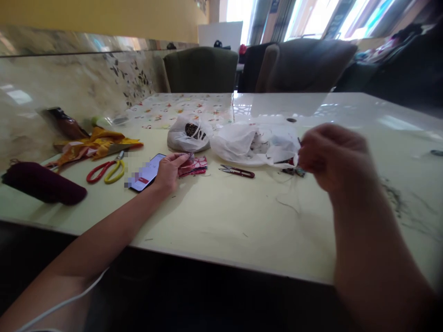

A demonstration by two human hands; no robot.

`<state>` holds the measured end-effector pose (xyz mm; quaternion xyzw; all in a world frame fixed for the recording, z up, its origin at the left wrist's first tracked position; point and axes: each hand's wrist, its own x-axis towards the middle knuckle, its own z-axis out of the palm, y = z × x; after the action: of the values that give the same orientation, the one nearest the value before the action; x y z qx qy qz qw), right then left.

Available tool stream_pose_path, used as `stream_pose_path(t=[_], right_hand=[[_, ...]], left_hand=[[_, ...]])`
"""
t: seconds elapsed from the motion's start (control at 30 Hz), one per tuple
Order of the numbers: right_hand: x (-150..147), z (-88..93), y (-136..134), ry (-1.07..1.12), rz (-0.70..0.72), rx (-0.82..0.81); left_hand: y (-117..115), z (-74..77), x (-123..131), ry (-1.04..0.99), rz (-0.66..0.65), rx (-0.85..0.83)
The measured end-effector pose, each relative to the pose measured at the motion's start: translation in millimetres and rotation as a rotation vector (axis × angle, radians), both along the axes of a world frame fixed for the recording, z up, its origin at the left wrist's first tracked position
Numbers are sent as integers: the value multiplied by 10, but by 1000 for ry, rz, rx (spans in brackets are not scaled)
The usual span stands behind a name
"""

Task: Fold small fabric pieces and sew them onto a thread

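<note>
My left hand (pixel 171 169) pinches the edge of a small piece of red patterned fabric (pixel 199 167) low over the table, beside a lit phone (pixel 147 174). Raised over the right side of the table, my right hand (pixel 330 154) is closed, its fingertips pressed together and slightly blurred. A small dark tip shows at those fingertips, too indistinct to name. Between the hands lie dark-handled thread snips (pixel 238 171). Behind them a white plastic bag (pixel 238 143) sits spread out, and another white bag (pixel 185 133) has dark bits inside.
Red-and-yellow-handled scissors (pixel 110 171) lie at left, near a dark purple thread spool (pixel 44 183) and crumpled yellow cloth (pixel 100 142). Loose thread clippings (pixel 394 196) are scattered at right. The table's front edge (pixel 221 265) runs below my arms; chairs (pixel 202 69) stand beyond.
</note>
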<state>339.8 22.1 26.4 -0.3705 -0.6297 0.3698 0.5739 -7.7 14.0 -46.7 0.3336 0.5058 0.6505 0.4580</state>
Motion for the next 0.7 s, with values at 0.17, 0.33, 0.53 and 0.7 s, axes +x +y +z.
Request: stream_pose_path(t=[0.17, 0.33, 0.53, 0.7], right_hand=[[-535, -284, -111, -146, 141, -198], [-905, -555, -209, -230, 288, -246], [-1123, -718, -276, -72, 397, -281], [-1109, -725, -293, -64, 405, -359]], left_hand=[[-132, 37, 150, 49, -157, -44], [-268, 53, 298, 79, -354, -59], [-422, 60, 425, 163, -519, -61], [-441, 75, 444, 182, -510, -81]])
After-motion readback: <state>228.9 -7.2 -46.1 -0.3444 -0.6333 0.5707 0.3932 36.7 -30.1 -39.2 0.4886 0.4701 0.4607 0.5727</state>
